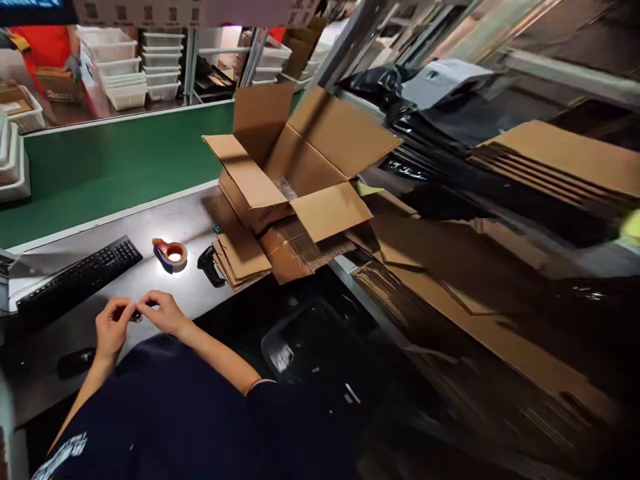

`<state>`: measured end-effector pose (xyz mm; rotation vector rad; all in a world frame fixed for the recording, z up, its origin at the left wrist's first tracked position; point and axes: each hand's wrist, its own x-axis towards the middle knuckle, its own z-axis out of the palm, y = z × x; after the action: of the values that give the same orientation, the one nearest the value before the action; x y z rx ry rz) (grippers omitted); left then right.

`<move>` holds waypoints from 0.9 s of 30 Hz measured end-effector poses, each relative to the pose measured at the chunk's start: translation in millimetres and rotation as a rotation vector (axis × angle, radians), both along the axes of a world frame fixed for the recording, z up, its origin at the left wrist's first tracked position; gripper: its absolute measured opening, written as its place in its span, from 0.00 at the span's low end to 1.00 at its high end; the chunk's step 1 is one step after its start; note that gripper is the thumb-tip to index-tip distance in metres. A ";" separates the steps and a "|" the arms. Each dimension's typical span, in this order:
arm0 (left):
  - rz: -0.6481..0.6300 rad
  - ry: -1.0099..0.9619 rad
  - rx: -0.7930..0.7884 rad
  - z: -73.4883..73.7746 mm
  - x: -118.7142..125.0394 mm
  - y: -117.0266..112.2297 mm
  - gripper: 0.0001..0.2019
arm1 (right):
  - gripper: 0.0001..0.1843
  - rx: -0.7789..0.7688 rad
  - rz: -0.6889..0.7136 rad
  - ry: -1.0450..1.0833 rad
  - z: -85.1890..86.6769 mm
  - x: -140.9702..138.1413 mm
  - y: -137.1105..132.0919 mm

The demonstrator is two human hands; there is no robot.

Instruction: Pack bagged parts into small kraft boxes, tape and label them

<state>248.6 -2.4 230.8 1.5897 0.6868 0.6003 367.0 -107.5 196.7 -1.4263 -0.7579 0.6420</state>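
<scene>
My left hand (pixel 113 327) and my right hand (pixel 163 311) meet close to my body, over the near edge of the metal table (pixel 125 287). Both pinch a small dark, shiny item (pixel 136 316) between thumb and fingers; its kind is too small to make out. Beyond my hands lie a black keyboard (pixel 80 275) and an orange tape dispenser (pixel 170 255) with a roll of tape. A black handheld barcode scanner (pixel 211 267) rests to the right of the tape. At lower left, a dark computer mouse (pixel 76 362) sits near my left wrist.
An open cardboard box (pixel 260 180) stands at the table's right end, beside flat cardboard pieces (pixel 243 257). Behind runs a green conveyor belt (pixel 120 160). Stacked white baskets (pixel 163 63) and a person in red (pixel 50 50) are across it. Cardboard stacks (pixel 565 157) lie on the right.
</scene>
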 end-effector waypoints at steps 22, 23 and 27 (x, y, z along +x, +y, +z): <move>0.009 0.095 -0.288 -3.2 114.4 -59.3 0.23 | 0.16 -0.005 0.051 0.204 -25.1 111.7 -67.5; -0.011 0.110 -0.293 -6.0 116.9 -59.5 0.23 | 0.18 -0.020 0.058 0.205 -28.3 113.1 -66.5; -0.070 0.180 -0.301 -25.5 120.5 -57.4 0.22 | 0.22 -0.089 0.097 0.132 -40.6 116.8 -64.3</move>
<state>369.0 -59.9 205.2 1.3892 0.8112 0.2879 483.8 -171.8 156.0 -1.4187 -0.7045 0.8460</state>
